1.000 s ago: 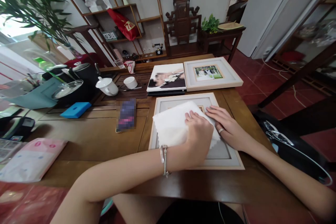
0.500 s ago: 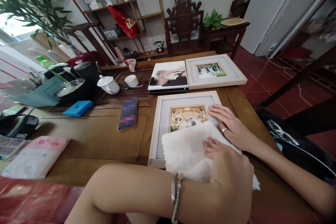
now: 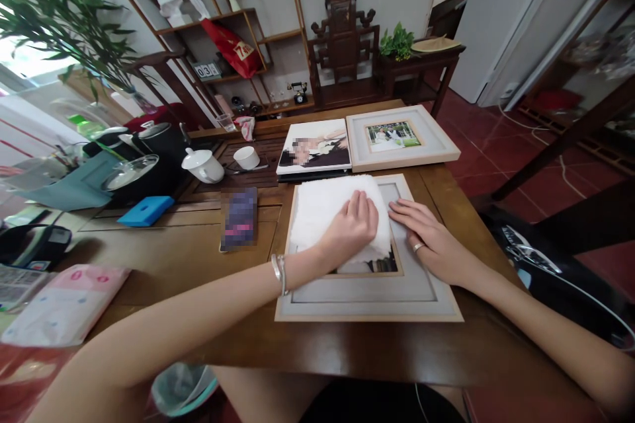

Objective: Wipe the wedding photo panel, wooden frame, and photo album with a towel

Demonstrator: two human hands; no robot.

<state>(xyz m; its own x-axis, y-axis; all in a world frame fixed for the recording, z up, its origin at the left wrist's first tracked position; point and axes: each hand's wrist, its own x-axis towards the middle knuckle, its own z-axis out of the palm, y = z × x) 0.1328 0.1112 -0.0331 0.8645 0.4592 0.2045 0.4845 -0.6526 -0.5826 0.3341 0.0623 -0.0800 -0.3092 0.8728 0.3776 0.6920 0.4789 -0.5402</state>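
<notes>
A light wooden picture frame [image 3: 370, 312] with a wide white mat lies flat before me on the table. My left hand [image 3: 354, 221], a bracelet at its wrist, has its fingers bunched on a white cloth [image 3: 317, 201] and presses it against the frame's upper left part. The cloth hides most of the photo [image 3: 370, 266]; only its lower strip shows. Lying flat with fingers stretched, my right hand [image 3: 429, 234] rests on the right side of the frame and wears a ring.
Behind lie a second framed photo [image 3: 431, 132] and a photo panel [image 3: 317, 142]. Left on the wooden table [image 3: 188, 291] are a phone with a blurred screen [image 3: 239, 218], a blue box [image 3: 146, 211], a lidded white cup [image 3: 202, 165] and a tissue pack [image 3: 67, 304]. A bin [image 3: 183, 390] stands below.
My left hand has moved the cloth from the frame's lower right to its upper left, uncovering the near edge and covering most of the photo. My right hand has hardly moved.
</notes>
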